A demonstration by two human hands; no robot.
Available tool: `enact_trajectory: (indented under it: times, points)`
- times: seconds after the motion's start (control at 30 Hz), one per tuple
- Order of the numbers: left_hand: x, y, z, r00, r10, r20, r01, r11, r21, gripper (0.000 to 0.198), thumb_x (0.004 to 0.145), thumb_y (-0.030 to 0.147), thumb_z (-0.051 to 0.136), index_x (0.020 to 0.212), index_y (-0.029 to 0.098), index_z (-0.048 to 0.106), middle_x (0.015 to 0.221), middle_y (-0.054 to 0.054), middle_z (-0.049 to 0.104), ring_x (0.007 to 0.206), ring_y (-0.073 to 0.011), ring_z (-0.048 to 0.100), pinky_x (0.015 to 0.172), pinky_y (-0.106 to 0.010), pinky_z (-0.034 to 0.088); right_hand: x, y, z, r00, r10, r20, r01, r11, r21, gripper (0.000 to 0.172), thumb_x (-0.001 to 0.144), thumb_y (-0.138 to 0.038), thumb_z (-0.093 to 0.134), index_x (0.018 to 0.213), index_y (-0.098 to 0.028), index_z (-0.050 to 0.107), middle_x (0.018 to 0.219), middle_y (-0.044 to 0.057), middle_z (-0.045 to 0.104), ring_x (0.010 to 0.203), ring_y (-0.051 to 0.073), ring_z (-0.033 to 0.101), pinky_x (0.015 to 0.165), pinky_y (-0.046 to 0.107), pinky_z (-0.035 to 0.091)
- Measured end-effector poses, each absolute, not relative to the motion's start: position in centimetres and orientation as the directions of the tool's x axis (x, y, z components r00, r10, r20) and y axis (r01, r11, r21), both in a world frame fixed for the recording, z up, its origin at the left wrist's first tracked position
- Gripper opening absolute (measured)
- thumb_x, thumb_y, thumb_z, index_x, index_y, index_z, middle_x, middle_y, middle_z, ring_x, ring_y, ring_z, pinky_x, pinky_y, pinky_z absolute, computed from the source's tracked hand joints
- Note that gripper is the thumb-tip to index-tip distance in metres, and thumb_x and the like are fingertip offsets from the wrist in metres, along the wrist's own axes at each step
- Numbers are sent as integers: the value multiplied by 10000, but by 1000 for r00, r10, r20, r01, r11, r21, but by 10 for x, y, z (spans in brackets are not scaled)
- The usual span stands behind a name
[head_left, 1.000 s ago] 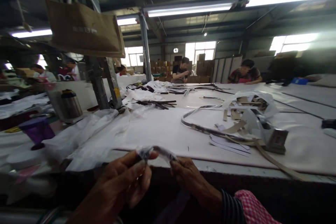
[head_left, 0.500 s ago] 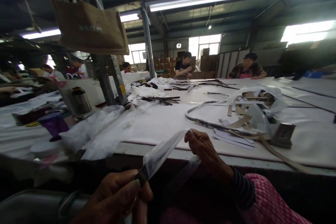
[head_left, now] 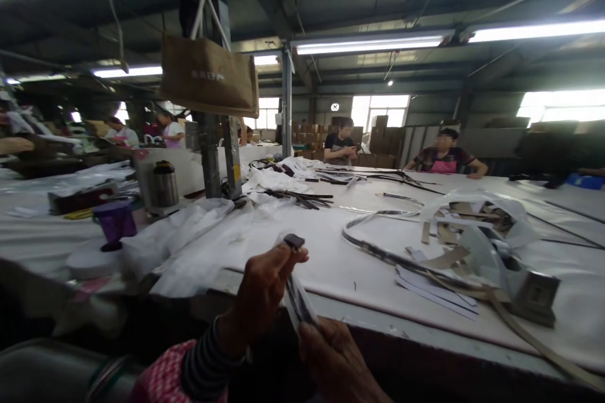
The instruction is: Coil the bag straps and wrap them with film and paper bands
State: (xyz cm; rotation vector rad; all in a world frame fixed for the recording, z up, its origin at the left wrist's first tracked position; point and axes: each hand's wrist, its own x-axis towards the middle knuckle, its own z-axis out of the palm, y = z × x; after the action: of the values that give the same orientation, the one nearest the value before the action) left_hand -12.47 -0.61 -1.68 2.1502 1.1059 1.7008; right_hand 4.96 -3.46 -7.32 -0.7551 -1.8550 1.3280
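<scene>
My left hand is raised above the table's near edge, its fingers pinched on the dark end of a belt. Below it my right hand is closed around the same belt, which runs between both hands inside a clear plastic sleeve. The lower part of the belt is hidden by my right hand and the dark area under the table. Another belt in clear plastic lies curved on the white table, to the right of my hands.
A plastic bag of cardboard scraps, paper strips and a grey metal block are on the right. Dark straps, crumpled plastic, a purple container and a thermos stand leftward. Co-workers sit beyond the table.
My left hand has risen from lower left up over the table edge with the belt's dark end. My right hand has come down and nearer. The view has turned left.
</scene>
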Motion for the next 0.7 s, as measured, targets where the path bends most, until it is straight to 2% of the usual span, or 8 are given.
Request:
enact_trajectory:
  times: [0.1,0.17,0.23,0.33,0.43,0.5,0.6,0.7]
  points:
    - [-141,-5,-40,477,453,754,615,-784,82,210,999,137,481,1071,151,677,771,-55,691,703,-196,660,656,-296,507,64,-30,-58,-655,753,62,26,105,-994,586,908,-717,514,684,-177,536,540,-54,354,501,85,321,481,240,251]
    - [-148,-11,-43,603,454,656,611,-792,-13,199,1005,105,440,1021,161,630,749,-28,651,646,-175,597,593,-284,426,73,-25,-49,-701,712,-38,26,-28,-999,542,896,-674,572,700,-169,566,496,-77,308,450,72,267,438,235,202]
    - [-151,-21,-39,642,529,556,612,-790,45,188,1019,125,424,924,182,576,756,-10,632,629,-159,563,583,-283,380,81,-18,-41,-715,693,-90,53,-74,-996,497,890,-616,618,702,-156,594,477,-82,305,436,66,250,425,235,170]
    - [-148,-34,-28,665,618,419,630,-766,130,153,1032,253,482,911,193,554,818,-13,651,664,-159,574,616,-289,362,87,-8,-28,-718,680,-147,129,-78,-989,434,874,-522,678,668,-150,588,496,-71,349,457,61,260,439,241,144]
    - [-145,-40,-20,684,642,346,650,-752,110,213,1040,277,462,877,189,568,792,-25,653,632,-162,537,590,-311,290,89,-2,-9,-757,636,-149,182,-13,-983,439,876,-502,677,636,-152,565,506,-69,348,474,63,250,459,254,133]
    - [-145,-41,-14,673,665,325,668,-734,120,257,1029,233,444,807,191,567,715,-16,622,572,-154,470,560,-324,228,90,1,3,-777,622,-98,194,88,-977,410,863,-503,691,682,-144,610,544,-54,423,506,73,320,481,242,194]
    - [-151,-43,1,597,746,296,694,-665,276,311,1027,297,460,756,195,571,621,17,552,518,-136,411,538,-318,189,95,7,12,-764,646,-1,201,236,-951,292,762,-406,798,816,-149,671,685,-26,568,629,116,471,559,236,310]
    - [-162,-51,26,529,822,211,681,-559,473,414,1040,420,426,723,200,578,596,28,517,525,-130,433,538,-287,235,104,21,8,-741,661,116,201,383,-901,182,765,-311,766,788,-155,674,701,-20,560,682,138,478,596,249,328]
